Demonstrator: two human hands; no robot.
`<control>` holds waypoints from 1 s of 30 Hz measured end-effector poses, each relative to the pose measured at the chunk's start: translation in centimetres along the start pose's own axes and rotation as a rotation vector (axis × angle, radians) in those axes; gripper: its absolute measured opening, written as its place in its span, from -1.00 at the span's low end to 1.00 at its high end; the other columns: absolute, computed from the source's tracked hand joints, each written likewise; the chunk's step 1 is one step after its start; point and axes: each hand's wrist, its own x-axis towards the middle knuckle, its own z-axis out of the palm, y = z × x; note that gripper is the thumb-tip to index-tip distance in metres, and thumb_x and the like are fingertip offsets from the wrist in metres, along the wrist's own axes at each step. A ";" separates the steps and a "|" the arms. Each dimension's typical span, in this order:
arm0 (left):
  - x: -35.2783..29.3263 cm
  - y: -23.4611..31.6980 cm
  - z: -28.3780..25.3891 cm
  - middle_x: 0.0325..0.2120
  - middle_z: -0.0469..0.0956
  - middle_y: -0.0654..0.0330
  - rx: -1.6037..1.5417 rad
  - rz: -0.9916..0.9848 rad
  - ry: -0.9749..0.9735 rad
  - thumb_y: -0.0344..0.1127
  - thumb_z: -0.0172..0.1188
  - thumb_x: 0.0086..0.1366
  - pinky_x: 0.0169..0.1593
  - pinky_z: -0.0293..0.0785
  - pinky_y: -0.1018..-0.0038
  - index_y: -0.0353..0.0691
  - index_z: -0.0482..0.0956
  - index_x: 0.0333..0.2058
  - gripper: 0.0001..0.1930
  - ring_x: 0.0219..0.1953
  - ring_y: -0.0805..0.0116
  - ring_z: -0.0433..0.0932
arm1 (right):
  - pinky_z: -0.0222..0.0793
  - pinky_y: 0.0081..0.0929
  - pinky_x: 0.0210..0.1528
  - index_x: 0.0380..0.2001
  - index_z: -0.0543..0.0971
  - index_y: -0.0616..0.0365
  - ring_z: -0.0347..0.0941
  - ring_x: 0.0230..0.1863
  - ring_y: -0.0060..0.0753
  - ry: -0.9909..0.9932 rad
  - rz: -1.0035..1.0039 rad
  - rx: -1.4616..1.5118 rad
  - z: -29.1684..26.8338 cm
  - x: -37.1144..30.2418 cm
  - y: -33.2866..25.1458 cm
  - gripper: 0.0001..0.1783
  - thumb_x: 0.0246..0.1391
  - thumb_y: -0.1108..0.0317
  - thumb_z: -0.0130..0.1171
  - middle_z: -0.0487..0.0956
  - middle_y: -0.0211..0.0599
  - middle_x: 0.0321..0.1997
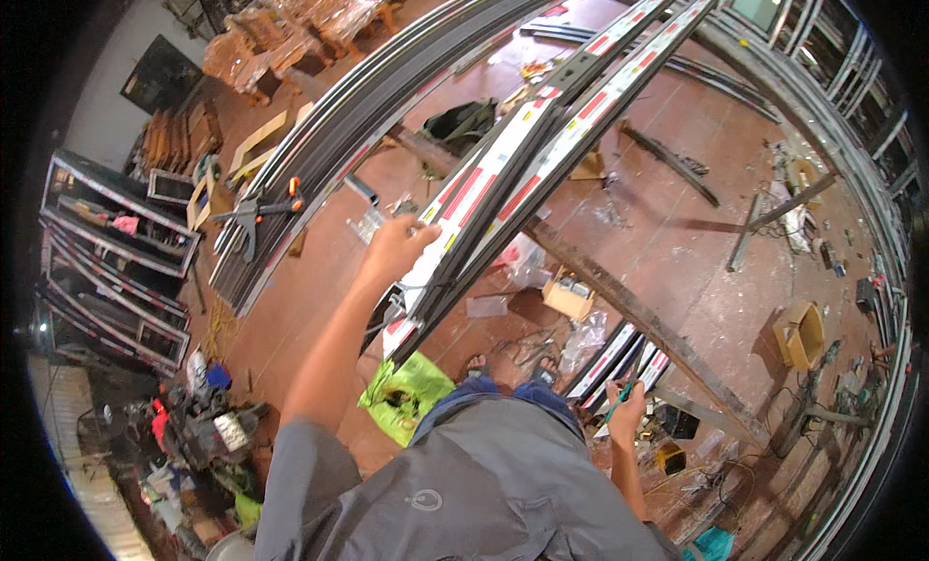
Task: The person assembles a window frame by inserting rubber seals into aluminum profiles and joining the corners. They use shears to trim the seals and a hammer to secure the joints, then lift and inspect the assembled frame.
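Observation:
Long metal profiles with red-and-white protective film run diagonally from the middle to the upper right, raised above the floor. My left hand (395, 247) is closed on the left edge of the nearer profile (464, 198), close to its lower end; some fingers are hidden. A second profile (552, 174) lies alongside on the right. Low on the right, my right hand (629, 411) is closed around a slim green tool (617, 398) with a pale, pointed lower end; its exact kind is unclear. Just left of that hand are shorter film-covered profile pieces (608, 363).
A rusty beam (639, 314) crosses beneath the profiles. Dark profiles (358, 106) are stacked at upper left, with an orange-tipped clamp (256, 216) on them. A small carton (568, 296), an open box (799, 336) and a lime-green bag (402, 397) stand or lie on the littered floor.

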 end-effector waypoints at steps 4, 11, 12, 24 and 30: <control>-15.3 -2.6 -1.5 -0.59 0.48 0.33 -0.701 -0.320 -0.446 -0.04 0.14 0.53 -0.53 0.23 0.57 -0.35 0.66 -0.15 -0.59 -0.63 0.58 0.36 | 0.41 -0.47 -0.14 -0.18 0.51 0.23 0.44 -0.26 -0.55 -0.183 0.004 0.074 1.3 1.0 -1.7 -0.74 0.22 0.42 0.43 0.59 -0.39 -0.31; -27.6 -9.5 0.7 -0.58 0.55 0.09 -0.239 -0.304 -0.425 -0.03 0.16 0.51 -0.37 0.49 0.27 -0.31 0.68 -0.12 -0.61 -0.51 0.23 0.58 | 0.52 -0.48 -0.14 -0.07 0.53 0.27 0.57 -0.23 -0.51 -0.439 -0.186 0.049 10.1 3.8 -12.6 -0.57 0.16 0.30 0.52 0.64 -0.31 -0.22; -29.1 -12.3 0.9 -0.53 0.59 0.03 -0.052 -0.233 -0.453 -0.03 0.17 0.49 -0.30 0.51 0.20 -0.29 0.69 -0.13 -0.62 -0.44 0.12 0.62 | 0.54 -0.46 -0.13 -0.06 0.54 0.27 0.60 -0.23 -0.48 -0.511 -0.122 0.096 10.8 2.8 -17.0 -0.53 0.14 0.25 0.55 0.65 -0.30 -0.22; -41.4 -36.0 1.4 -0.43 0.69 0.18 -0.714 -0.816 0.078 -0.03 0.18 0.53 -0.30 0.51 0.35 -0.36 0.76 -0.26 -0.56 -0.39 0.40 0.62 | 0.49 -0.44 -0.18 -0.14 0.56 0.24 0.48 -0.33 -0.51 -0.471 -0.330 0.234 21.7 -5.6 -18.7 -0.45 0.09 0.02 0.58 0.60 -0.37 -0.35; -35.1 -33.0 8.0 -0.34 0.71 0.16 -0.584 -0.314 -0.142 -0.01 0.09 0.55 -0.05 0.54 0.35 -0.28 0.72 -0.17 -0.57 -0.24 0.30 0.63 | 0.51 -0.48 -0.04 -0.01 0.55 0.26 0.55 -0.15 -0.53 -0.499 -0.057 0.166 19.9 -14.4 -12.8 -0.42 0.17 0.04 0.53 0.65 -0.32 -0.15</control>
